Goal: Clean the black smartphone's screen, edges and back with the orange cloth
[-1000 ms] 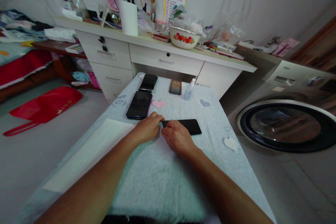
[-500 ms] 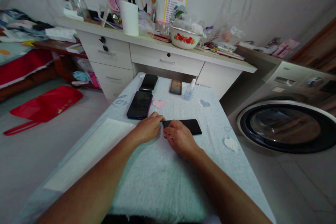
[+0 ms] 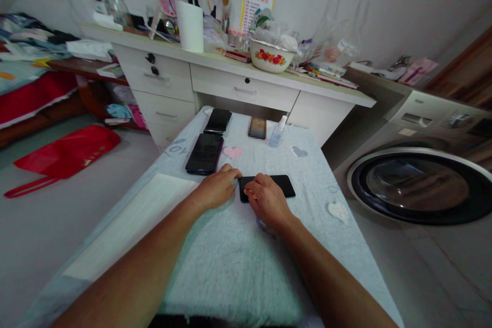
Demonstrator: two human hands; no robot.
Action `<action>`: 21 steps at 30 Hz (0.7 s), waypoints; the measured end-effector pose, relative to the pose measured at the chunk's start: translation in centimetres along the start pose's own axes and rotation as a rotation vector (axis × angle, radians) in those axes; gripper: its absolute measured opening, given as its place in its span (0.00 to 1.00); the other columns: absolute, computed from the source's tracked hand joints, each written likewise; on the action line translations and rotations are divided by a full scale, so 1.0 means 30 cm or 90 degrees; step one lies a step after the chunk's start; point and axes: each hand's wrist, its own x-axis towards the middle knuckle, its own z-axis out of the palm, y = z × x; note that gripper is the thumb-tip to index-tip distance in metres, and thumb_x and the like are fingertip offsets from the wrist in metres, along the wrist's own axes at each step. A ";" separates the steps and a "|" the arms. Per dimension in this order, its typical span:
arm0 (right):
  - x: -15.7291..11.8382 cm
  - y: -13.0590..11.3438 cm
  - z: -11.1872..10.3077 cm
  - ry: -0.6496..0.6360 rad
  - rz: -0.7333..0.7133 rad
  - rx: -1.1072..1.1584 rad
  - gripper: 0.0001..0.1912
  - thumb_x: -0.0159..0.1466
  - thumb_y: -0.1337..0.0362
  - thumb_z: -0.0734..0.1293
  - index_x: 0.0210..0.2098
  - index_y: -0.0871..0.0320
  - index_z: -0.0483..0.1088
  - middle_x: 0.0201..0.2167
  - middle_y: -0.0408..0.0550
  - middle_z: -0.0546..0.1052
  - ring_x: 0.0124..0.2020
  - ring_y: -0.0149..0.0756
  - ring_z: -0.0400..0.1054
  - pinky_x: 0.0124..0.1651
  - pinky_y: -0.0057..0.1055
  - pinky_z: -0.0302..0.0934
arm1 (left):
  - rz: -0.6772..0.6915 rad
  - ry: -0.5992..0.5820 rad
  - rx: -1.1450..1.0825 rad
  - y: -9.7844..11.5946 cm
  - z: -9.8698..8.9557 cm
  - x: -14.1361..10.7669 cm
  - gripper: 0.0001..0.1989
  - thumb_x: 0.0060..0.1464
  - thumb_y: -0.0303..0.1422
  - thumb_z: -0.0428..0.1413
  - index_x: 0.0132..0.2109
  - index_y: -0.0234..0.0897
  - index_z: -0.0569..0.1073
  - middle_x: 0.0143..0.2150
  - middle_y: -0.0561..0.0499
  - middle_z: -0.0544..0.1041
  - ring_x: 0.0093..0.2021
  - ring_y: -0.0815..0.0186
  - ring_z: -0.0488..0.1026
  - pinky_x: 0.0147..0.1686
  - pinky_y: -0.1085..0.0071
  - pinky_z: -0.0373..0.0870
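A black phone [image 3: 283, 184] lies flat on the cloth-covered table [image 3: 215, 277], screen up. My right hand [image 3: 268, 200] is over its left part, fingers pinched together on a small orange-tinted thing too small to name. My left hand [image 3: 219, 186] rests on the cloth at the phone's left end, its fingertips at the upper left corner; the fingers are bent together, and what they may hold is hidden. Two more dark phones, one nearer [image 3: 205, 154] and one farther [image 3: 218, 121], lie beyond my left hand.
A clear spray bottle [image 3: 277, 131] stands near the table's far edge, beside a small brown blurred item [image 3: 257, 127]. A white strip [image 3: 130, 225] lies along the left side. Behind is a white desk [image 3: 230, 79]; a washing machine [image 3: 418, 164] stands right.
My right hand has shifted slightly right and up over the phone, uncovering more of its left end. My left hand has stayed in place.
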 end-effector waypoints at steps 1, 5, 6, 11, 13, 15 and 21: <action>0.000 -0.004 0.001 -0.008 -0.013 0.009 0.09 0.64 0.68 0.61 0.36 0.58 0.74 0.34 0.47 0.70 0.37 0.33 0.62 0.40 0.28 0.54 | 0.001 0.001 -0.001 0.000 -0.001 0.000 0.18 0.51 0.23 0.47 0.49 0.40 0.68 0.49 0.49 0.68 0.51 0.63 0.69 0.53 0.68 0.63; 0.001 -0.015 0.007 -0.024 -0.044 0.026 0.09 0.65 0.68 0.62 0.37 0.58 0.75 0.35 0.47 0.70 0.38 0.33 0.62 0.41 0.29 0.55 | 0.000 0.004 0.001 -0.003 0.001 0.001 0.18 0.52 0.24 0.48 0.49 0.41 0.68 0.49 0.49 0.68 0.51 0.63 0.69 0.53 0.69 0.63; 0.001 -0.015 0.008 -0.023 -0.042 0.024 0.09 0.65 0.67 0.62 0.37 0.57 0.75 0.35 0.47 0.70 0.38 0.33 0.62 0.41 0.28 0.55 | 0.000 0.004 0.001 -0.004 0.001 0.001 0.18 0.52 0.24 0.48 0.49 0.41 0.68 0.49 0.49 0.68 0.51 0.63 0.69 0.53 0.69 0.63; -0.001 -0.001 0.002 -0.005 -0.002 -0.001 0.09 0.65 0.67 0.62 0.36 0.58 0.74 0.34 0.47 0.70 0.36 0.33 0.62 0.40 0.29 0.54 | -0.002 0.003 0.001 -0.004 0.003 0.001 0.19 0.51 0.24 0.48 0.50 0.40 0.68 0.49 0.48 0.68 0.51 0.62 0.69 0.53 0.67 0.63; -0.003 0.007 -0.003 -0.004 0.013 -0.013 0.09 0.65 0.67 0.62 0.36 0.58 0.74 0.34 0.48 0.70 0.37 0.34 0.62 0.40 0.29 0.54 | -0.002 0.001 0.001 -0.003 0.003 0.000 0.19 0.51 0.23 0.48 0.50 0.40 0.67 0.49 0.48 0.68 0.52 0.62 0.69 0.54 0.67 0.63; -0.006 0.017 -0.007 -0.002 0.032 -0.028 0.08 0.65 0.67 0.62 0.35 0.58 0.74 0.34 0.48 0.70 0.37 0.34 0.62 0.40 0.29 0.54 | -0.001 0.002 0.002 -0.003 0.002 -0.001 0.19 0.51 0.23 0.47 0.50 0.40 0.67 0.49 0.49 0.68 0.51 0.62 0.69 0.53 0.67 0.63; -0.016 0.040 -0.008 0.018 0.090 -0.063 0.07 0.64 0.66 0.62 0.36 0.57 0.73 0.35 0.48 0.70 0.38 0.36 0.63 0.39 0.30 0.54 | 0.003 0.003 0.008 -0.002 0.001 -0.003 0.19 0.51 0.23 0.47 0.50 0.41 0.67 0.49 0.49 0.67 0.50 0.62 0.70 0.52 0.67 0.63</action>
